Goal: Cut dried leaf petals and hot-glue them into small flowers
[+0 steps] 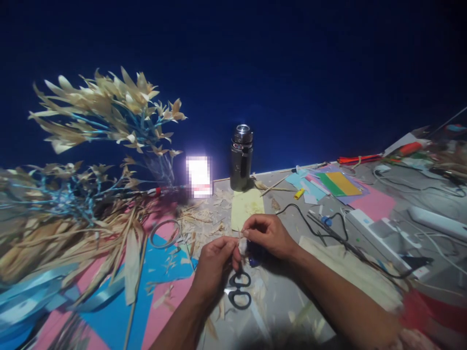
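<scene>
Pale scrap (242,243) between my hands, frame centre
I'm pinching it with left hand (219,255) and right hand (269,234); scissors (240,291) lie just below.

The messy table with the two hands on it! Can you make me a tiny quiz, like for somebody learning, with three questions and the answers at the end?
1. What stands upright just behind the pale yellow rectangular paper?
(A) a red cup
(B) a dark, shiny metal-looking flask
(C) a wooden box

2. True or false: the black looped scissor handles show lower in the picture than the fingertips of the left hand and the right hand.

3. Fill the gap: the tall spray of cream, pointed leaves has stems that look ____.

Key: 1. B. 2. True. 3. Blue.
</scene>
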A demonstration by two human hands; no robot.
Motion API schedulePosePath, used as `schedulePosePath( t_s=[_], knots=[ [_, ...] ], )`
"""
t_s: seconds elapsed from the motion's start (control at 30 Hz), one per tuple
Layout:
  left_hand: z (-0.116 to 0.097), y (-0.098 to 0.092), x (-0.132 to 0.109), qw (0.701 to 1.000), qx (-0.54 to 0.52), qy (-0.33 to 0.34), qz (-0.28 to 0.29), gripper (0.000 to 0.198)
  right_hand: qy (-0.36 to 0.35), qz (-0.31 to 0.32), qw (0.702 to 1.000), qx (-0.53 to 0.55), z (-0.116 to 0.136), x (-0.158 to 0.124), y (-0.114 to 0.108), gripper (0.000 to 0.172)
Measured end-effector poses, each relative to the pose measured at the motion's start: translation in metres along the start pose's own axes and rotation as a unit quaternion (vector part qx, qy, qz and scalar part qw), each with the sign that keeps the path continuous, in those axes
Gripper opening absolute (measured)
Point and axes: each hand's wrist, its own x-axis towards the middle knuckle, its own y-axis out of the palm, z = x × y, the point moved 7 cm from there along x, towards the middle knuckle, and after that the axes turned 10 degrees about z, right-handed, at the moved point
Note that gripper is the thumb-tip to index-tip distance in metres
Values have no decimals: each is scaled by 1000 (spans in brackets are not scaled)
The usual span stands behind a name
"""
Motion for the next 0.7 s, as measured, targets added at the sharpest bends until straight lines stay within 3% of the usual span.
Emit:
schedulePosePath(
  t_s=[0.17,0.3,0.6,0.7],
  knots=[
    [10,1,0,986,-155,-61,11,33,-1,-51,998,40,-6,1,-1,12],
    [13,1,-2,977,-199,-76,-1,29,8,-77,996,40,-9,0,1,11],
    [14,-10,-1,989,-118,-75,-50,21,22,-89,995,34,-3,-4,-4,16],
    [3,-13,-3,994,-61,-10,-91,21,35,-83,994,58,-5,-4,-5,19]
  ],
)
